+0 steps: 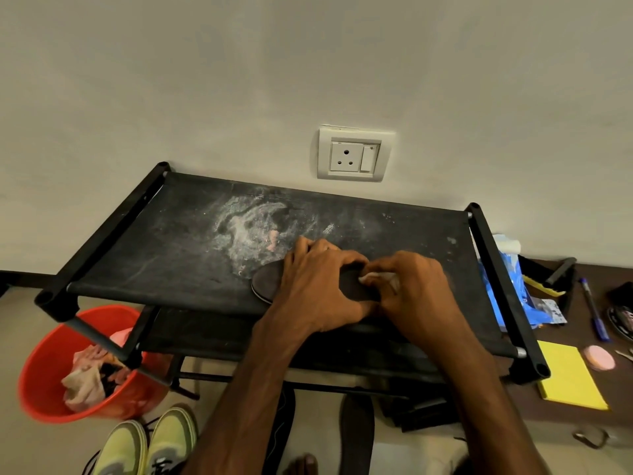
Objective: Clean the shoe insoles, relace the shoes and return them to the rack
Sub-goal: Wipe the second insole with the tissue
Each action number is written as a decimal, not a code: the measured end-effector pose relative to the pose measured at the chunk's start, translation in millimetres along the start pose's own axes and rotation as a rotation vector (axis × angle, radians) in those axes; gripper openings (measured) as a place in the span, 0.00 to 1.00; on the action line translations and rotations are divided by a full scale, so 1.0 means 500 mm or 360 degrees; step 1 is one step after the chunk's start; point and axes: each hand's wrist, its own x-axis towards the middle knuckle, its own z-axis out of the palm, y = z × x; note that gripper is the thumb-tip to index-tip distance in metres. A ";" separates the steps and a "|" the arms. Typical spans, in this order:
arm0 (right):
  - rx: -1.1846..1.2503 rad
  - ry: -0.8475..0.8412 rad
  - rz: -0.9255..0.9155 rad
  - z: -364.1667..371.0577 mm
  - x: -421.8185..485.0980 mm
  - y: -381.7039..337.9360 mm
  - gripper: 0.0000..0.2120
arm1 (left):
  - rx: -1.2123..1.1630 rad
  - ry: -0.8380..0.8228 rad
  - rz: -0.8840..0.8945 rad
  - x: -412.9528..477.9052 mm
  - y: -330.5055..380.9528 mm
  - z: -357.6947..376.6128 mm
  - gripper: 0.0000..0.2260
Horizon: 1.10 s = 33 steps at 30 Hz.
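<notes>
Both hands are together on top of the rack (154,241). The left hand (318,282) is spread across the insole (267,281), pressing it down. The right hand (414,286) is pinched round a crumpled cloth (376,277), working on the insole's middle.

The insole sits at the rack's front edge, and that's the worry. Its rounded end pokes out past the left hand, close to the lip. A hard rub toward the body could slide it off onto the floor, where a second insole (356,433) already lies. The rack top looks like slack black fabric, so heavy pressure may make it sag and let the insole skid.

Next hazard: a pale powdery smear (253,221) just behind the hands. If the insole drifts back it could pick that grit up again.

Textures now. The insole is thin, dark, matte and probably bendy, with a paler edge layer. The cloth is soft, pale and wadded. The rack frame is smooth black tube.

The yellow-green shoes (147,447) wait on the floor, near the red bucket (44,365) of rags.
</notes>
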 end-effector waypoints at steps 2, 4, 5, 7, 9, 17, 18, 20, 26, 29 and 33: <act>0.0068 0.0085 0.0054 0.002 0.002 0.012 0.08 | -0.0007 -0.0009 -0.0011 -0.002 -0.001 0.000 0.32; 0.0055 0.0195 0.0189 -0.005 0.004 0.029 0.09 | -0.0025 -0.0021 -0.0030 -0.004 -0.001 -0.002 0.33; 0.0056 0.0249 0.0269 -0.012 0.003 0.037 0.09 | -0.0032 -0.0020 -0.0037 -0.005 -0.001 -0.003 0.33; 0.0052 0.0341 0.0375 -0.024 -0.001 0.049 0.08 | -0.0042 -0.0014 -0.0048 -0.006 0.001 -0.006 0.33; -0.0039 0.0377 0.0371 -0.025 -0.006 0.050 0.07 | -0.0052 -0.0006 -0.0053 -0.005 0.003 -0.006 0.33; 0.0105 -0.0024 0.0112 -0.008 -0.011 0.005 0.06 | -0.0055 -0.0003 -0.0057 -0.001 0.001 -0.004 0.33; 0.0152 -0.0028 0.0127 -0.011 -0.012 0.009 0.06 | -0.0061 -0.0006 -0.0058 -0.002 0.001 -0.004 0.34; 0.0176 0.0022 0.0219 -0.021 -0.012 0.023 0.07 | -0.0071 -0.0011 -0.0066 -0.005 0.002 -0.006 0.34; -0.0037 0.0248 0.0352 -0.045 -0.017 0.049 0.09 | -0.0073 -0.0002 -0.0082 -0.005 0.006 -0.008 0.34; -0.0042 0.0060 0.0207 -0.033 -0.016 0.024 0.10 | -0.0068 -0.0017 -0.0091 -0.004 0.005 -0.009 0.34; 0.0152 -0.0099 0.0065 -0.024 -0.018 0.005 0.04 | -0.0053 -0.0016 -0.0084 -0.003 0.004 -0.009 0.35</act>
